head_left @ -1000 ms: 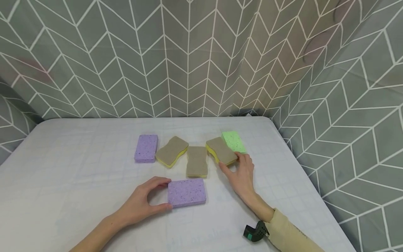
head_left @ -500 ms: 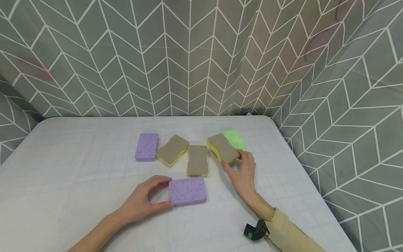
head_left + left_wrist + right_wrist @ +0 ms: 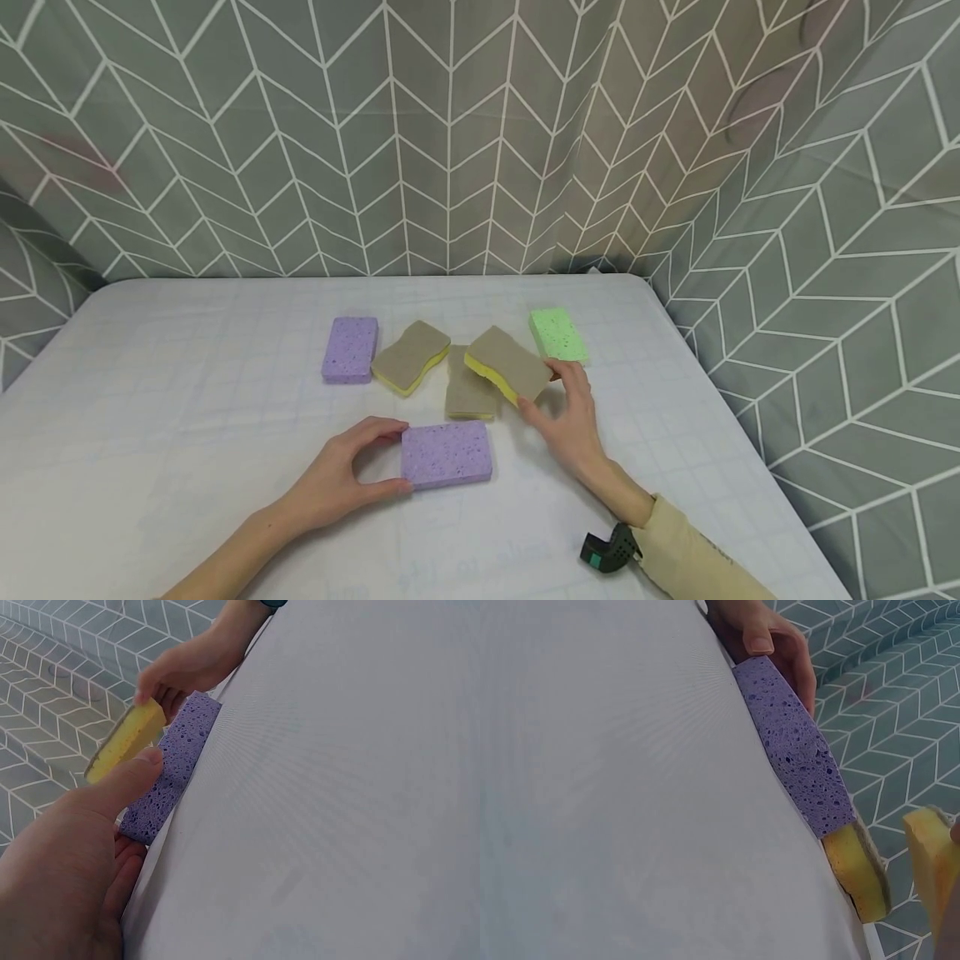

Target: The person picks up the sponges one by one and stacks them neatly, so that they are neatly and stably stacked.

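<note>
My left hand (image 3: 341,479) holds the left end of a purple sponge (image 3: 446,455) lying flat on the table, thumb at the near edge and fingers at the far edge. My right hand (image 3: 572,421) pinches a yellow sponge with a grey-brown scouring top (image 3: 508,362) by its right end. It is raised and tilted, overlapping a second scouring sponge (image 3: 467,392) in the head view. In the left wrist view its yellow side (image 3: 129,739) shows beyond the purple sponge. A third scouring sponge (image 3: 411,358) lies to the left of these two.
Another purple sponge (image 3: 350,350) lies at the left end of the row, and a green sponge (image 3: 558,335) at the right. A white cloth covers the table (image 3: 187,375). Patterned curtains (image 3: 420,142) hang behind it and along the right side.
My right hand has carried its scouring sponge left, away from the green sponge and over the middle scouring sponge. The left hand and its purple sponge have stayed put.
</note>
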`<state>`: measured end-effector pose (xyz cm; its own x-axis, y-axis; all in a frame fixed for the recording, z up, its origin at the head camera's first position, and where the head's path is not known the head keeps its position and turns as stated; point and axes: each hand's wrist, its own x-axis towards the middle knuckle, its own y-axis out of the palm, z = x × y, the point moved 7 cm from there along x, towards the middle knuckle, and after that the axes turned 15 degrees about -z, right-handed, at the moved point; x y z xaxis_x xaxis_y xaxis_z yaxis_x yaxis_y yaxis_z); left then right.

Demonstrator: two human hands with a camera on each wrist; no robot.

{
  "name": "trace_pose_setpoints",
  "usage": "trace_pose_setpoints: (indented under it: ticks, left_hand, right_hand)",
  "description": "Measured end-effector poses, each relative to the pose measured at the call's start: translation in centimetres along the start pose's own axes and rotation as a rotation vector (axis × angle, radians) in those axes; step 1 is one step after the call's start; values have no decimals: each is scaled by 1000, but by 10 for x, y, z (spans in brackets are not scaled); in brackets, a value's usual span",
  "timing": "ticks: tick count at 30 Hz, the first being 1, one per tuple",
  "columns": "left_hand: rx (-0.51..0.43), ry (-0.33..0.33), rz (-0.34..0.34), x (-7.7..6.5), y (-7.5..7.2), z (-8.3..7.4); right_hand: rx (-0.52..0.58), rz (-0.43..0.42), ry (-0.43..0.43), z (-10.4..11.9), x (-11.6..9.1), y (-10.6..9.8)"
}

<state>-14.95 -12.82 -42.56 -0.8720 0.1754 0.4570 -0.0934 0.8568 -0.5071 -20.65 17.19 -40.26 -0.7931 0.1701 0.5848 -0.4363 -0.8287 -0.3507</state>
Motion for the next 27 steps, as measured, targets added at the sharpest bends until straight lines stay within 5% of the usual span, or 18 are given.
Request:
trace_pose_setpoints:
  ticks: [11, 27]
  left_hand:
    - [-7, -2, 4, 0, 1, 1]
    - [-11, -8, 2, -1, 0, 1]
  right_hand:
    - [73, 53, -93, 11, -7, 4]
    - [113, 89, -60, 17, -10, 9]
